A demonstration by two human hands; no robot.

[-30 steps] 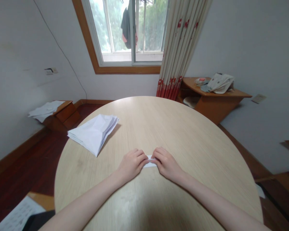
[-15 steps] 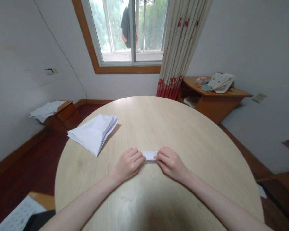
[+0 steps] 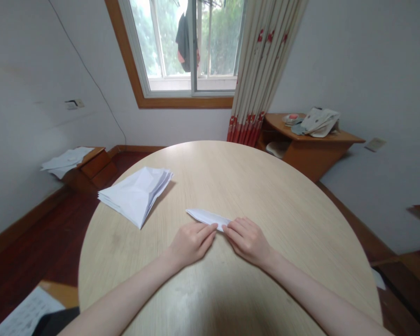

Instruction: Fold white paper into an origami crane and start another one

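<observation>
Round pale wood surface [image 3: 266, 196] under a window, both hands at a folded slip of paper.

Nearest, the left hand [image 3: 192, 242] and right hand [image 3: 249, 240] lie side by side, fingertips pressing the near end of a narrow folded white paper [image 3: 207, 216]; each grip is flat and narrow on that paper, which points toward 10 o'clock. Farther out at 10 o'clock sits a stack of folded white sheets [image 3: 136, 193]. Beyond, at 1 o'clock, hangs a flowered curtain [image 3: 262, 70].
</observation>
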